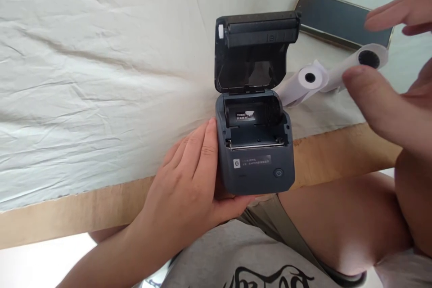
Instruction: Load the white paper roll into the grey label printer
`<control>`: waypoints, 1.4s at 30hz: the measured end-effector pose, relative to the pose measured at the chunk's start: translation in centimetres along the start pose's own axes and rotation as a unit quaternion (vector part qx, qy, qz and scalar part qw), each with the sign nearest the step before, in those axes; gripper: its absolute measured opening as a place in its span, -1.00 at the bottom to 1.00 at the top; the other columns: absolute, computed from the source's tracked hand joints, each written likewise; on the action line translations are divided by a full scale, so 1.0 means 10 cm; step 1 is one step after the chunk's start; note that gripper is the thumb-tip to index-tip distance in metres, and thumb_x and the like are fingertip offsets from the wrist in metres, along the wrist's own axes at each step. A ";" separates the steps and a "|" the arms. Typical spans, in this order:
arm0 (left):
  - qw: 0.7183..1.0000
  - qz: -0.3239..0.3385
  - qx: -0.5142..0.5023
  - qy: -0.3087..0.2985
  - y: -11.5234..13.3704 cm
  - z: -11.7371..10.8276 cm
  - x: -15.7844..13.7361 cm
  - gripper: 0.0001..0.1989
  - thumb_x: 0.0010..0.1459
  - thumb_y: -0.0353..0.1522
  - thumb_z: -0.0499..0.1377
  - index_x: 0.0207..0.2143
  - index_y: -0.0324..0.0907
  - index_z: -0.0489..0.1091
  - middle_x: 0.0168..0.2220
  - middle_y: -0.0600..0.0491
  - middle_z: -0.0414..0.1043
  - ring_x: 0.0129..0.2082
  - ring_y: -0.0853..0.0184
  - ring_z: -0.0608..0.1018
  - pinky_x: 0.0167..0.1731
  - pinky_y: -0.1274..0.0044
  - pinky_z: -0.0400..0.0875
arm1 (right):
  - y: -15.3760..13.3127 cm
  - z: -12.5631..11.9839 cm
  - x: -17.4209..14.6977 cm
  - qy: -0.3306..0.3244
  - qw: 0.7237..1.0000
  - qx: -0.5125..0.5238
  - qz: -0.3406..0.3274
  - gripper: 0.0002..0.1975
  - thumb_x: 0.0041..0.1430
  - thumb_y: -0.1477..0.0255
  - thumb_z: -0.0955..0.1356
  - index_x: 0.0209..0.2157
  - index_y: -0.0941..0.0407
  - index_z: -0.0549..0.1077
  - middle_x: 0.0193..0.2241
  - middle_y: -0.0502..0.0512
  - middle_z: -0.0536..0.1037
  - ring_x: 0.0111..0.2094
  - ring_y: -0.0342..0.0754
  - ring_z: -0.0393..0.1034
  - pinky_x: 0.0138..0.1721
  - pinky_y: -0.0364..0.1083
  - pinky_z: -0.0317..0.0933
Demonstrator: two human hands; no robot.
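i see right hand [410, 108], fingers apart, partly hiding phone [337, 18] by paper rolls [305, 83]; left hand [189, 177] clasps opened printer [256, 180], label [245, 116] inside.

Holding printer [254, 157] mid-frame in left-hand grip [187, 180], lid [251, 60] flipped up, bay [253, 132] exposed. Holding right-hand grip [401, 108] spread at right edge, near two paper rolls [297, 87] right of centre and phone [337, 18] upper right, on cloth-covered desk [111, 204].
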State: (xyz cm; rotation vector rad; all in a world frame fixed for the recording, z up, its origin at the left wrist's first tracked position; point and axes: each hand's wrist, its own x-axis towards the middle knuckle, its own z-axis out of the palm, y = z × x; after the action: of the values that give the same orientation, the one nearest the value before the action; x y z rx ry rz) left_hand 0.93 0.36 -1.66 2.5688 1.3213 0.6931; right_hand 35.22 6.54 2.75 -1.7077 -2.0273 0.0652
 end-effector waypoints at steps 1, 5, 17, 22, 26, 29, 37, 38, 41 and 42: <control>1.000 -0.004 -0.005 -0.008 0.00 -0.02 0.00 -0.02 0.67 0.19 0.08 0.76 -0.28 -0.02 0.42 -0.43 0.61 0.40 -0.20 0.73 0.38 0.04 0.72 | -0.08 0.01 -0.02 -0.006 0.999 0.000 -0.043 -0.45 0.62 -0.11 0.32 0.43 -0.20 0.50 0.43 -0.06 0.55 0.57 0.15 0.41 0.63 0.32 0.34; 0.998 -0.007 -0.015 -0.062 -0.03 -0.10 0.02 0.04 0.63 0.15 0.19 0.80 -0.19 -0.14 0.48 -0.44 0.56 0.46 -0.23 0.69 0.40 -0.02 0.73 | -0.32 0.17 -0.06 -0.019 0.981 -0.050 -0.185 -0.48 0.67 0.25 0.33 0.53 -0.02 0.35 0.57 0.13 0.45 0.61 0.06 0.43 0.60 0.14 0.54; 0.997 0.014 0.019 -0.071 -0.04 -0.14 0.04 -0.02 0.66 0.14 0.13 0.71 -0.41 -0.01 0.42 -0.55 0.58 0.43 -0.25 0.72 0.35 0.01 0.77 | -0.09 0.40 -0.08 -0.057 0.992 0.036 -0.103 -0.35 0.51 0.13 0.45 0.50 -0.08 0.31 0.26 0.19 0.56 0.31 0.11 0.60 0.27 0.21 0.67; 0.997 0.009 0.003 -0.074 -0.04 -0.12 0.04 0.00 0.65 0.14 0.16 0.76 -0.29 -0.06 0.46 -0.50 0.56 0.46 -0.23 0.70 0.39 0.01 0.75 | -0.10 0.39 -0.09 -0.098 0.991 0.056 -0.066 -0.39 0.52 0.01 0.39 0.44 -0.05 0.36 0.17 0.19 0.58 0.10 0.05 0.62 0.12 0.18 0.64; 0.999 -0.019 -0.014 -0.042 -0.01 -0.08 0.02 0.05 0.61 0.16 0.23 0.79 -0.18 -0.11 0.48 -0.42 0.56 0.45 -0.24 0.70 0.40 -0.03 0.73 | -0.17 0.39 -0.03 -0.097 0.991 0.078 -0.056 -0.36 0.47 0.09 0.42 0.45 -0.05 0.31 0.36 0.19 0.52 0.39 0.11 0.54 0.46 0.28 0.55; 0.998 -0.007 -0.018 -0.062 -0.02 -0.11 0.02 0.06 0.60 0.15 0.26 0.79 -0.19 -0.10 0.49 -0.44 0.55 0.45 -0.26 0.70 0.38 -0.04 0.75 | -0.19 0.41 0.00 -0.097 0.991 0.081 -0.046 -0.36 0.43 0.12 0.43 0.44 -0.03 0.33 0.33 0.20 0.54 0.38 0.10 0.55 0.45 0.24 0.56; 0.997 0.002 -0.016 -0.073 -0.05 -0.14 0.05 0.05 0.60 0.15 0.25 0.79 -0.20 -0.10 0.48 -0.44 0.56 0.45 -0.24 0.70 0.40 0.01 0.74 | -0.13 0.41 0.00 -0.085 0.994 0.057 -0.030 -0.33 0.39 -0.04 0.48 0.38 -0.04 0.45 0.10 0.19 0.62 0.09 0.10 0.64 0.12 0.19 0.63; 0.997 0.003 -0.013 -0.071 -0.04 -0.13 0.05 0.05 0.61 0.15 0.24 0.78 -0.21 -0.10 0.47 -0.44 0.56 0.45 -0.24 0.70 0.40 0.00 0.74 | -0.12 0.41 0.00 -0.081 0.995 0.058 -0.031 -0.34 0.38 -0.06 0.49 0.35 -0.04 0.48 0.08 0.18 0.62 0.08 0.09 0.64 0.10 0.18 0.63; 0.999 -0.003 -0.004 -0.053 -0.02 -0.10 0.03 0.04 0.63 0.15 0.20 0.78 -0.25 -0.11 0.46 -0.46 0.56 0.45 -0.24 0.70 0.40 0.00 0.74 | -0.15 0.36 -0.02 -0.065 0.995 0.066 -0.024 -0.33 0.40 -0.06 0.52 0.39 -0.10 0.44 0.02 0.11 0.63 0.00 -0.01 0.65 0.08 0.11 0.64; 0.999 -0.004 -0.003 -0.050 -0.02 -0.10 0.02 0.03 0.64 0.15 0.19 0.78 -0.27 -0.11 0.46 -0.47 0.56 0.45 -0.25 0.70 0.41 -0.01 0.73 | -0.16 0.32 -0.04 -0.057 0.995 0.078 -0.011 -0.29 0.41 -0.06 0.52 0.43 -0.14 0.37 0.00 0.07 0.63 -0.04 -0.04 0.65 0.07 0.09 0.65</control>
State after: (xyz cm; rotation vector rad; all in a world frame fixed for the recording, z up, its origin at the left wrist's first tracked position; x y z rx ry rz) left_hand 0.42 0.62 -0.79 2.5561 1.2942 0.5599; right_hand 32.51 6.68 0.33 -1.6161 -2.0634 0.3120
